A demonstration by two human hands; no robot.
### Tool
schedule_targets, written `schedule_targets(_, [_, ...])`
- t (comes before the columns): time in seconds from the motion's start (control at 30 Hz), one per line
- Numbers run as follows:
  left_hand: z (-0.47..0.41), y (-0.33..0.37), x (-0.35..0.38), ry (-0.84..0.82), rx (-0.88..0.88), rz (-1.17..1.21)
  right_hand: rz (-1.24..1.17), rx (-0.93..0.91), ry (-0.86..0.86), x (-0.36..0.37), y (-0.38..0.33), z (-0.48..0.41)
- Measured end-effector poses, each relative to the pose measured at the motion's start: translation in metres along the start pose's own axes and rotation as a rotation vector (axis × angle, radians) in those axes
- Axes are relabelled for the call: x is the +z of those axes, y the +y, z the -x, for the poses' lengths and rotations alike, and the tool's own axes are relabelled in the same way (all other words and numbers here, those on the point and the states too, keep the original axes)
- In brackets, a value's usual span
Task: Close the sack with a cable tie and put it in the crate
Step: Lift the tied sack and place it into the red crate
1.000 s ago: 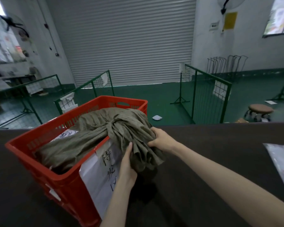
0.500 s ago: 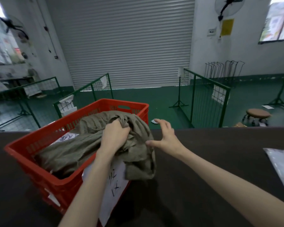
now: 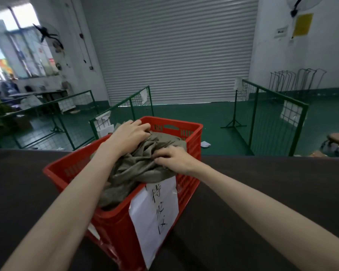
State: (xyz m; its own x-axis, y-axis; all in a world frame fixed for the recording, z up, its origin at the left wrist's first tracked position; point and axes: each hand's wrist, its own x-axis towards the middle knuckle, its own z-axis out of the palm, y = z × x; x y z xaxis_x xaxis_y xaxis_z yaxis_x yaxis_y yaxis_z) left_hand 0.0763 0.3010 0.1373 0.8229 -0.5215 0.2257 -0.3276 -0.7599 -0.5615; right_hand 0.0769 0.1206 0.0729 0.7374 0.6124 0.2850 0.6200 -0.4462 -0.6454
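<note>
The olive sack (image 3: 137,173) lay bunched inside the red crate (image 3: 114,229), which stood on the dark table (image 3: 262,192). The left hand (image 3: 128,137) gripped the cloth near the crate's far rim, its fingers curled into the folds. The right hand (image 3: 175,158) clutched the fabric beside the crate's right wall. A white handwritten sheet (image 3: 155,218) hung on the crate's near side.

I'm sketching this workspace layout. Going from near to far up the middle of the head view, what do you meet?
Paper sign → sack → far rim of the red crate → green floor → roller shutter.
</note>
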Motion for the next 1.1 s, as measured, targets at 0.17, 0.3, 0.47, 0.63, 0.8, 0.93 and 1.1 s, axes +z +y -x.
schedule_targets(0.17, [0.018, 0.001, 0.031, -0.297, -0.327, 0.656, 0.383, 0.12, -0.323, 0.004, -0.002, -0.027])
schedule_targets(0.3, [0.037, 0.012, 0.046, -0.64, -0.401, 1.146, 0.4, 0.242, -0.464, 0.011, -0.01, -0.045])
schedule_targets(0.47, [0.046, 0.029, 0.066, -0.69, -0.373, 1.006, 0.296, 0.145, -0.315, 0.02, 0.001, -0.056])
schedule_targets(0.63, [0.028, 0.056, 0.058, -0.703, -0.234, 0.724, 0.104, -0.026, 0.128, 0.021, 0.022, -0.04])
schedule_targets(0.8, [0.022, 0.066, 0.055, -0.754, -0.224, 0.567, 0.217, -0.005, 0.172, 0.012, 0.056, -0.023])
schedule_targets(0.93, [0.027, 0.057, 0.06, -0.76, -0.219, 0.642, 0.193, 0.046, 0.039, 0.001, 0.054, -0.008])
schedule_targets(1.1, [0.031, 0.037, 0.044, -0.815, -0.332, 0.724, 0.131, 0.045, 0.074, -0.011, 0.055, 0.009])
